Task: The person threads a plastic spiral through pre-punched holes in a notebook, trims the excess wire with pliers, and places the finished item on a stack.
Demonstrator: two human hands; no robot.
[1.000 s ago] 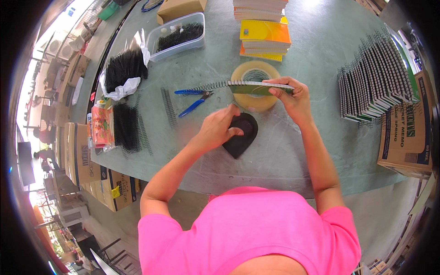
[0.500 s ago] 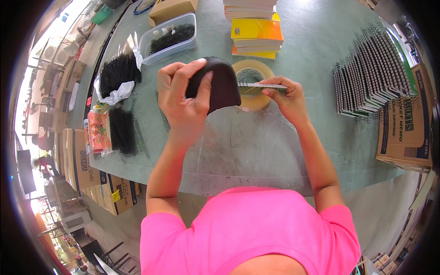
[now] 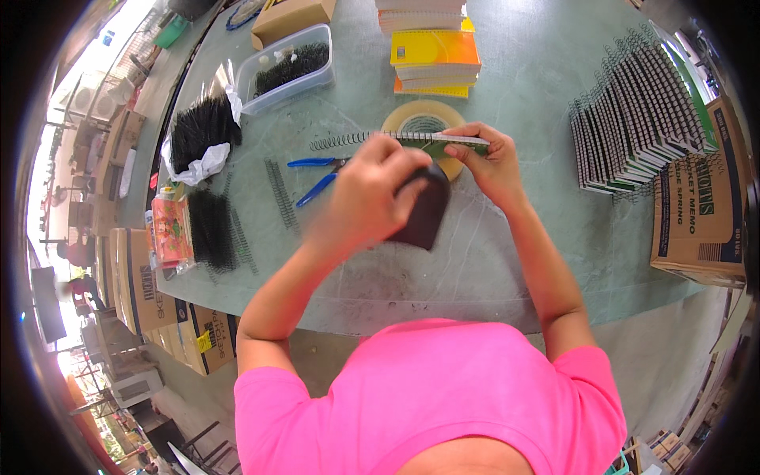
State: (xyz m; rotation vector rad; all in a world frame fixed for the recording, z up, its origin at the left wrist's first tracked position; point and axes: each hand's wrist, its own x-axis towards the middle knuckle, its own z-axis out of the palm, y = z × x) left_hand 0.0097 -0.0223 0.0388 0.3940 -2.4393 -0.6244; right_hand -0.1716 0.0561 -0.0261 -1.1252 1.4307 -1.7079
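Near the worktop's [image 3: 554, 261] left edge lies a flat packet [image 3: 169, 229] in orange and pink, with a heap of black wire coils [image 3: 212, 228] just beside it. Further back, a white plastic bag [image 3: 202, 134] holds a bigger tuft of the same black coils, and a clear tub [image 3: 283, 70] toward the far edge holds more. Blue-handled pliers [image 3: 318, 176] lie in the middle.

The left hand [image 3: 366, 190] is closed round a dark, flat, rounded pad [image 3: 421, 210], fingers wrapped over its top edge, the pad hanging tilted above the worktop. Just right of it, the right hand [image 3: 492, 162] pinches a small green notebook [image 3: 443, 143] by its right end. The notebook is held above the worktop's middle, over a tape roll [image 3: 424, 119], its long axis running left to right. A silver wire spiral [image 3: 348, 141] sits along its far edge and sticks out past its left end.

Behind stands a stack of books [image 3: 434, 55] with a yellow cover showing. Along the right edge, spiral-bound notebooks [image 3: 637, 119] are fanned in a row, and a cardboard box [image 3: 697, 214] sits at the corner.
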